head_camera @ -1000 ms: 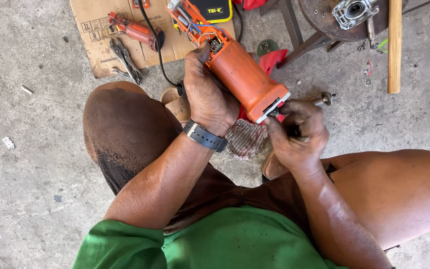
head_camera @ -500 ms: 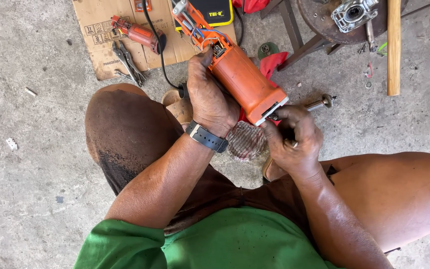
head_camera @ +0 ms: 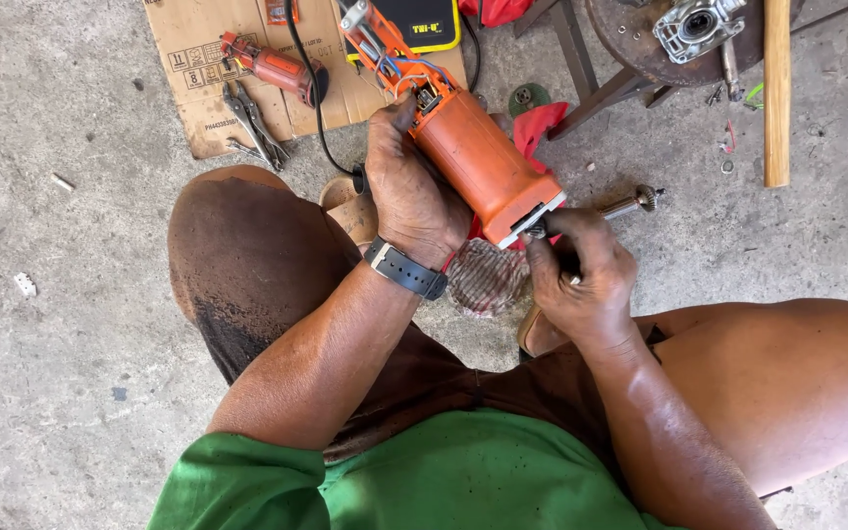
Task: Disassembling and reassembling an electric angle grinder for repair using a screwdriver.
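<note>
An orange power tool body (head_camera: 473, 157) with exposed wires at its far end lies tilted across my lap. My left hand (head_camera: 409, 191) grips its side, with a dark watch on the wrist. At the open near end of the orange body, my right hand (head_camera: 581, 275) is closed around a small dark tool. What the tool's tip touches is hidden by my fingers. A metal shaft with a small gear (head_camera: 630, 203) lies on the floor just beyond my right hand. A ribbed round part (head_camera: 488, 278) sits below the tool body, between my hands.
A flattened cardboard sheet (head_camera: 198, 49) lies ahead with a small orange tool part (head_camera: 272, 64), pliers (head_camera: 252, 123) and a black cable. A red rag (head_camera: 540, 123), a rusty round stand (head_camera: 630, 49) carrying a metal gear housing (head_camera: 696, 25) and a wooden stick (head_camera: 777, 88) stand at the upper right.
The orange tool body and both hands have shifted slightly. My right hand has worked a little at the tool's open end. The grips are unchanged.
</note>
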